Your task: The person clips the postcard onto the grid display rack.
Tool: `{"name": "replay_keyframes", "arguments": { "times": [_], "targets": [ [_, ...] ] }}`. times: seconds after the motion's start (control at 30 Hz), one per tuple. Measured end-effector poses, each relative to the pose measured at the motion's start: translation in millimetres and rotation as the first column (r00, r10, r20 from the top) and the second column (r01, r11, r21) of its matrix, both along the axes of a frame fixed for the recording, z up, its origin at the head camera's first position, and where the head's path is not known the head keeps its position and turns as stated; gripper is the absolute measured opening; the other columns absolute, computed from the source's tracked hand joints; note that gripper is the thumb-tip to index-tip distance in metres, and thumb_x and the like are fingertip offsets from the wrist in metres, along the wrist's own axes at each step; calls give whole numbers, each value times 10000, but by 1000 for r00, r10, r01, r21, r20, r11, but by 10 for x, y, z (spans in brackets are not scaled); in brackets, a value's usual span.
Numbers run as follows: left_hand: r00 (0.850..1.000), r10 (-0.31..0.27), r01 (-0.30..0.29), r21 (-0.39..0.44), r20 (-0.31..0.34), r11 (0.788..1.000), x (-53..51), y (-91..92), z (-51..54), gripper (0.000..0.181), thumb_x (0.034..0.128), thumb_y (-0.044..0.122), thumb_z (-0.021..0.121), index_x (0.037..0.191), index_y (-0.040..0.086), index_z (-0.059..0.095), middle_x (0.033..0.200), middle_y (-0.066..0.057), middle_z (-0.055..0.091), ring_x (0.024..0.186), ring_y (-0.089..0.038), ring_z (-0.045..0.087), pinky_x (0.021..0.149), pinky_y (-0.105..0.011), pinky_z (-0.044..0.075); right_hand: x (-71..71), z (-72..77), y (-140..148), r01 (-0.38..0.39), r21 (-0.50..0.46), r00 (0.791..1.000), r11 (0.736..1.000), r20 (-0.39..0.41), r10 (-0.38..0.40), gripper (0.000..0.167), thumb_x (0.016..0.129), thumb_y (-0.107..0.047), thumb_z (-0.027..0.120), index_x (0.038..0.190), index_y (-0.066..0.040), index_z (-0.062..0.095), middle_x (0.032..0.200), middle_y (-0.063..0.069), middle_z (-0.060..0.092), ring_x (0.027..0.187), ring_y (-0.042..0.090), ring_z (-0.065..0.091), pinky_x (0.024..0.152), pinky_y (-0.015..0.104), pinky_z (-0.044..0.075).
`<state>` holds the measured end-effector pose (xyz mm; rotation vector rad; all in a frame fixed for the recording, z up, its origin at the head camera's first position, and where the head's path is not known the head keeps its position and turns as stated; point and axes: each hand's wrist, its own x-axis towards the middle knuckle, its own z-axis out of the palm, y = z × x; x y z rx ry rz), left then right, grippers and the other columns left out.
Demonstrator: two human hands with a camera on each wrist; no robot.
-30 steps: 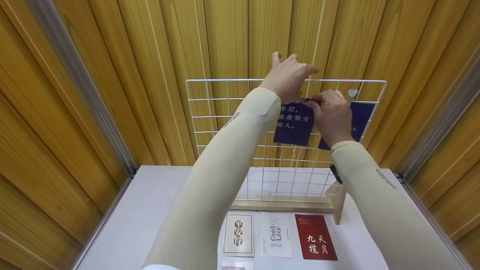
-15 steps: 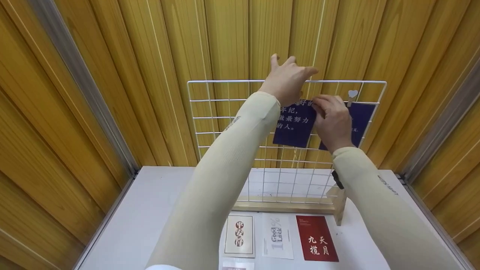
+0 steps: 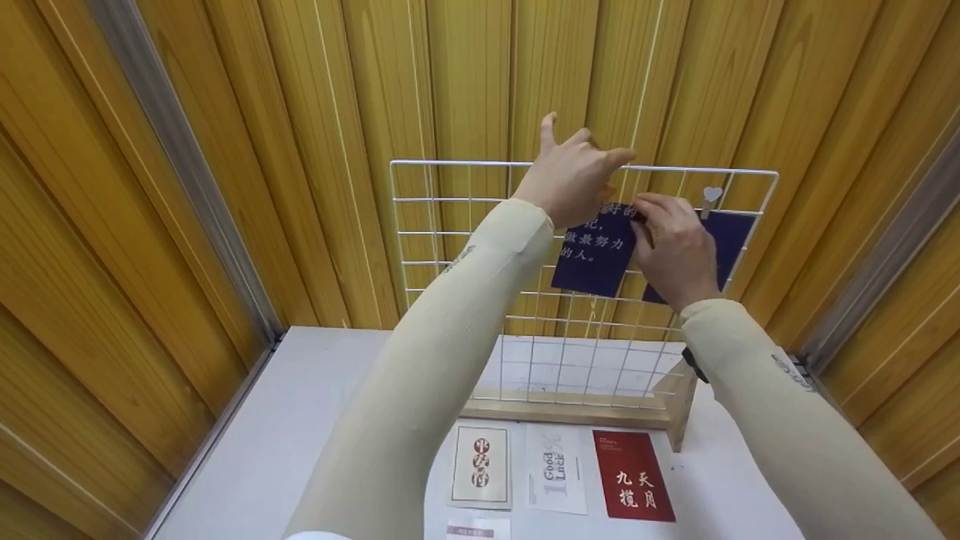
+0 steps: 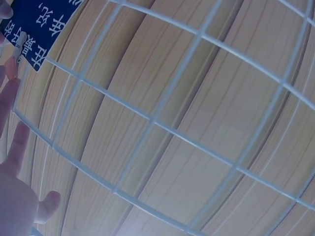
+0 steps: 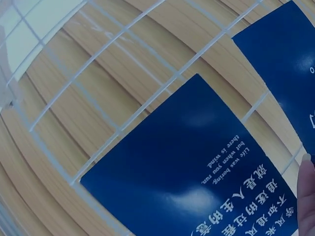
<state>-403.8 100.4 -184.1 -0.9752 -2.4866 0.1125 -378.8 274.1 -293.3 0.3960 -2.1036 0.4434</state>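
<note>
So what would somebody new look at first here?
Probably a dark blue card on the white wire grid, with the right hand pinching its upper right corner and the left hand at its top edge. Next, maybe the bright red card lying flat on the white table, in front of the grid.

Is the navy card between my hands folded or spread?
Spread: the navy card shows a flat, creaseless lettered face; the left hand hides part.

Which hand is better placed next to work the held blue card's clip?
Probably the left hand: it reaches the clip, while the right hand pinches the edge of the blue card.
</note>
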Motion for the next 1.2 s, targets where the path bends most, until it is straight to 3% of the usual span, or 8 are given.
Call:
{"name": "replay_keyframes", "arguments": {
  "times": [0.1, 0.23, 0.4, 0.57, 0.8, 0.97, 1.2],
  "targets": [
    [1000, -4, 4, 7, -18, 1000, -24, -8, -64, 476, 983, 269, 588, 1439, 367, 491, 1278, 155, 633, 1286, -130, 447, 1132, -603, 79, -17, -17, 61, 2, 38, 1000, 999, 5, -2, 306, 908, 50, 634, 1213, 59, 650, 1241, 182, 635, 1165, 351, 570, 943, 480, 490],
    [992, -4, 6, 17, -127, 1000, -89, -52, -225, 380, 952, 188, 587, 1315, 297, 611, 1329, 83, 574, 1268, -176, 453, 1122, -569, 168, -53, -16, 87, -4, 63, 1000, 998, 18, 3, 333, 902, 74, 592, 1231, 58, 638, 1277, 180, 618, 1194, 359, 552, 959, 493, 476],
    [974, 76, -83, -20, -211, 996, -189, -143, -490, 389, 881, 204, 639, 1265, 267, 661, 1393, 6, 435, 1310, -249, 347, 1098, -606, 152, -87, -12, 72, -5, 84, 999, 996, 41, 1, 345, 910, 71, 533, 1241, 71, 630, 1302, 182, 608, 1215, 361, 538, 948, 501, 481],
    [965, 126, -139, -42, -229, 989, -239, -181, -601, 425, 843, 247, 663, 1268, 272, 660, 1426, 9, 391, 1342, -254, 286, 1092, -651, 108, -116, -25, 71, -4, 100, 998, 995, 68, -3, 367, 898, 92, 534, 1256, 80, 618, 1315, 193, 598, 1224, 368, 529, 956, 499, 475],
    [971, 161, -174, -60, -178, 983, -235, -176, -573, 400, 858, 245, 633, 1256, 270, 663, 1474, 9, 373, 1372, -247, 250, 1091, -677, 66, -121, 28, 94, -20, 129, 993, 991, 118, 5, 377, 912, 83, 512, 1279, 88, 593, 1340, 213, 574, 1242, 392, 512, 994, 501, 444],
    [970, 167, -184, -84, -175, 979, -251, -193, -471, 494, 867, 323, 664, 1353, 288, 582, 1527, 13, 338, 1400, -239, 231, 1099, -672, 38, -136, 156, 146, -13, 155, 993, 988, 121, -6, 428, 874, 93, 525, 1297, 59, 586, 1359, 201, 559, 1255, 399, 496, 871, 516, 515],
    [978, 148, -159, -63, -149, 985, -256, -308, -351, 472, 864, 182, 596, 1323, 291, 597, 1512, 11, 363, 1394, -242, 274, 1104, -670, -2, -156, 295, 191, -17, 168, 992, 986, 124, -4, 445, 864, 89, 533, 1304, 42, 585, 1365, 202, 548, 1257, 399, 489, 859, 529, 519]
  ]
}}
